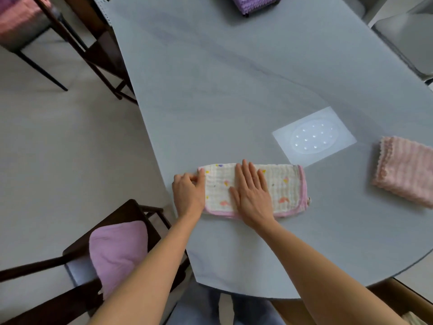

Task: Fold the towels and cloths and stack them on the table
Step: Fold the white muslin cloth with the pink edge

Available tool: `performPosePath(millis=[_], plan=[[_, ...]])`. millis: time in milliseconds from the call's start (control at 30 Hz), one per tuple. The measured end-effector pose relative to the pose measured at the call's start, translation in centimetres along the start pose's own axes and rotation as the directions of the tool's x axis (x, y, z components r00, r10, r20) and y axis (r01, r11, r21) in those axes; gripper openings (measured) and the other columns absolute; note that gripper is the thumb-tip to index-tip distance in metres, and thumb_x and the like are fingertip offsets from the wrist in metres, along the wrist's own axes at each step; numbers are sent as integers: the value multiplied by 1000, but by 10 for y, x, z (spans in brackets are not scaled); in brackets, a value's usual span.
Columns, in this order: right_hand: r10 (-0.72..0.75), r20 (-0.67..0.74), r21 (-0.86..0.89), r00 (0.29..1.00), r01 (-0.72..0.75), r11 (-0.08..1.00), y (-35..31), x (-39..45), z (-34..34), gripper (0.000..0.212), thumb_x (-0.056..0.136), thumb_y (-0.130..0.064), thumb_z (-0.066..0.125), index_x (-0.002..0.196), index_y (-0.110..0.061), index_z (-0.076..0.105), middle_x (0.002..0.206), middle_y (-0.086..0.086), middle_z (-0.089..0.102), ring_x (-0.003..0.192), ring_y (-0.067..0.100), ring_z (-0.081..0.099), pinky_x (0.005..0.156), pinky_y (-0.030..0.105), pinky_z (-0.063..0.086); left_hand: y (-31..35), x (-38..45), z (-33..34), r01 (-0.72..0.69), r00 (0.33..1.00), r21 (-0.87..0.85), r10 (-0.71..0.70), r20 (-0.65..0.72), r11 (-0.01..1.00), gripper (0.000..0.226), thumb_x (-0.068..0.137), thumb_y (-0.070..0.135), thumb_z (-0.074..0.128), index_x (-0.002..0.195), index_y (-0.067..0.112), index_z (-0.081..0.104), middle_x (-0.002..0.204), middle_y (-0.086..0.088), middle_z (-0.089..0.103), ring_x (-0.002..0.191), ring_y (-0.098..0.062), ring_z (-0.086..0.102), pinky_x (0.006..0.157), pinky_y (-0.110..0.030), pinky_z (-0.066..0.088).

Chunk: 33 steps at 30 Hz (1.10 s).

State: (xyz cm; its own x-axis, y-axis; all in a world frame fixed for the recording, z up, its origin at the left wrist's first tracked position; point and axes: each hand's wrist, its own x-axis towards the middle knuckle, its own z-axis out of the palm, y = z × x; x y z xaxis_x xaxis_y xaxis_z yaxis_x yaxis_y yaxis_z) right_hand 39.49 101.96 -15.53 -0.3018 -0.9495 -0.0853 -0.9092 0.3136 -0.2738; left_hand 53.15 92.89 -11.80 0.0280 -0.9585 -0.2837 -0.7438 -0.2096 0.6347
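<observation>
A white muslin cloth (284, 186) with a pink border and small coloured prints lies folded into a long strip near the table's front edge. My left hand (188, 192) pinches its left end. My right hand (251, 191) lies flat on the cloth's middle, fingers straight and pressing down. A folded pink towel (405, 172) sits at the right of the grey table (234, 90). A folded purple towel (254, 3) lies at the far edge.
A purple towel (117, 252) lies on the dark chair (77, 266) at lower left. Another chair (30, 22) at upper left carries pink cloth. A bright light reflection (314, 137) shows on the table behind the cloth. A grey chair (407, 38) stands at upper right.
</observation>
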Motion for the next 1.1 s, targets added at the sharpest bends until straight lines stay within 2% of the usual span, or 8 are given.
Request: performPosePath(millis=[233,367,467,633,767,900,1000,1100], plan=[[-12,8,-42,1000,12,999,-8,6,7,64,98,-46,24,152,-13,20,159,7,14,148,18,7,120,39,3,-1,9,0,70,996,-148,-76,-36,986,35,89,39,61,95,6,73,107,-15,60,108,-25,53,84,-27,42],[-10,-12,-50,1000,10,999,-8,9,8,63,98,-46,25,151,-12,23,158,9,18,147,20,12,119,38,4,-1,15,4,178,984,-277,-171,48,944,37,75,47,67,61,13,67,88,-21,65,90,-34,62,75,-35,51],[-15,-6,-52,1000,15,999,-13,8,9,63,97,-46,26,151,-12,23,158,9,19,147,20,13,119,38,4,5,16,-1,243,970,-345,-221,103,907,37,66,40,72,44,18,51,60,-6,55,65,-34,56,63,-30,47],[-26,-40,-49,999,24,999,-10,9,12,63,97,-44,27,151,-12,24,158,9,19,147,21,13,120,37,2,14,10,4,344,935,-459,-257,243,819,7,73,7,67,67,6,63,67,1,55,64,-18,48,60,-28,45],[-31,-57,-27,998,30,999,-9,5,14,63,96,-43,27,151,-13,23,158,9,19,147,20,12,119,38,5,18,-9,5,-17,1000,-350,24,16,937,17,83,19,69,95,8,71,101,-1,62,89,-15,59,79,-25,48],[4,-75,198,997,11,980,-9,13,9,59,96,-42,19,147,-16,35,156,5,26,147,14,15,119,36,10,24,-25,-1,-128,980,-485,185,71,865,25,99,20,50,111,7,68,111,1,62,98,-3,59,82,-8,42],[224,-11,711,975,-150,687,-25,17,-14,46,97,-46,31,126,-20,56,141,-2,48,138,4,31,113,31,27,19,-23,-6,-151,958,-476,247,146,866,17,98,16,49,100,12,66,95,4,67,85,-5,62,74,-17,46],[378,41,893,925,-203,402,-40,18,-42,25,92,-39,59,107,-18,59,111,-3,63,101,6,61,85,26,50,25,-17,-7,-95,933,-518,258,252,850,6,96,22,57,98,17,53,95,6,67,90,-7,66,78,-24,54]])
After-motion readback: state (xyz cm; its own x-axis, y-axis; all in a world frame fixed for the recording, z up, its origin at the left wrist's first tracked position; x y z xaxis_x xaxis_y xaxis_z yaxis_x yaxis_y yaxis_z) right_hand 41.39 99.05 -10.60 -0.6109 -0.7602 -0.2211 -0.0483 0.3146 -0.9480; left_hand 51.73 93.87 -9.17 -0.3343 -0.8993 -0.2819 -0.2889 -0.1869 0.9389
